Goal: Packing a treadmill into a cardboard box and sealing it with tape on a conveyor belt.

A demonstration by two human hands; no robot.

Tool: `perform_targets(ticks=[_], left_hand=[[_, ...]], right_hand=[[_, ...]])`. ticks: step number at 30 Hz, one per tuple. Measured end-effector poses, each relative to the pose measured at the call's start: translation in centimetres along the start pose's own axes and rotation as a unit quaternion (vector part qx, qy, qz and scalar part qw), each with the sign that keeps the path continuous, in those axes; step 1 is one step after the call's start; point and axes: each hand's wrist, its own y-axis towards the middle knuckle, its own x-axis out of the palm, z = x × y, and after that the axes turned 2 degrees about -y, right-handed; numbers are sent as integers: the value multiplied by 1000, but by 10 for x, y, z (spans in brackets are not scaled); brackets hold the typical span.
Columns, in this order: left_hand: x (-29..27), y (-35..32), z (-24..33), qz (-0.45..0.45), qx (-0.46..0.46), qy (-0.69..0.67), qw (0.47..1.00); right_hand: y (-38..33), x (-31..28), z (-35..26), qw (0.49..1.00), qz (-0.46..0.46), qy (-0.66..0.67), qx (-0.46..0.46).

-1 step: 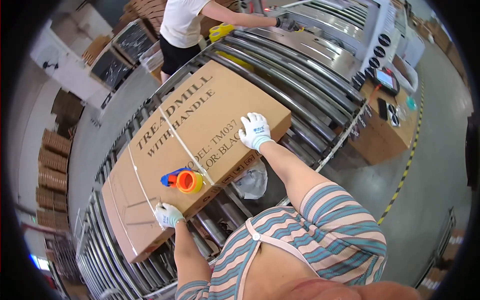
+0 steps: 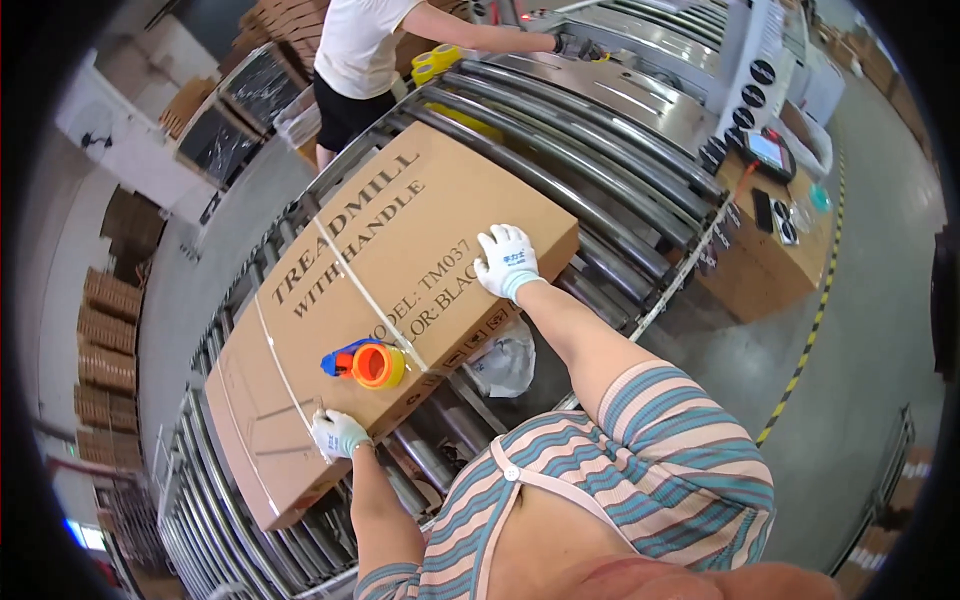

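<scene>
A long brown cardboard box (image 2: pixel 480 190) with dark print and white straps lies flat on the roller conveyor in front of me. My right hand (image 2: pixel 508 262), in a white glove, presses on its top near the right end, fingers spread. At the near edge, toward the left end, my gloved left hand (image 2: pixel 340 434) has its fingers bent in at a white strap (image 2: pixel 278 357); some fingertips are hidden. Between my hands, closer to the left, a tape dispenser (image 2: pixel 345 360) with blue and orange parts and a yellow-orange tape roll (image 2: pixel 380 366) rests on the box.
Metal rollers (image 2: pixel 600 180) run under and past the box toward a machine at the far right. Across the conveyor stands a co-worker (image 2: pixel 362 45), one gloved hand by the machine. A carton (image 2: pixel 775 270) at right carries a handheld device (image 2: pixel 768 152) and small items. Yellow tape rolls (image 2: pixel 437 62) sit beyond the box.
</scene>
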Motion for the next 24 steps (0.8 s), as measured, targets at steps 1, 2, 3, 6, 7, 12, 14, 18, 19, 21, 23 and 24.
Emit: perform_targets(ticks=[1,2,3,6,7,12,14,18,19,21,23,24], left_hand=[[1,0,-3,22,-13,9,1000],[0,1,-5,22,-4,5,1000],[-2,2,0,1,-15,18,1000],[-2,1,5,-16,-14,36,999],[-1,1,4,-15,-20,28,999],[3,0,1,-23,-39,29,999],[5,0,0,-19,-42,20,999],[10,-1,-6,3,-24,18,1000],[12,-1,-9,46,8,14,999],[14,-1,-12,48,8,14,999],[13,-2,-10,49,10,13,999],[11,-2,-8,20,-9,14,1000]], right_hand=[[0,-4,-2,1000,-8,-3,0],[0,-5,-2,1000,-4,-2,8],[-1,-5,-1,1000,-7,-2,9],[0,-6,2,1000,-18,1,21],[1,-6,3,999,-29,2,17],[-2,-7,1,999,-28,15,17],[-1,-7,2,999,-33,11,13],[-4,-6,1,1000,-8,14,17],[-4,-7,0,1000,-11,15,16],[-4,-9,-1,1000,-15,16,16],[-4,-8,-1,1000,-11,10,18],[-4,-8,0,1000,-11,10,19]])
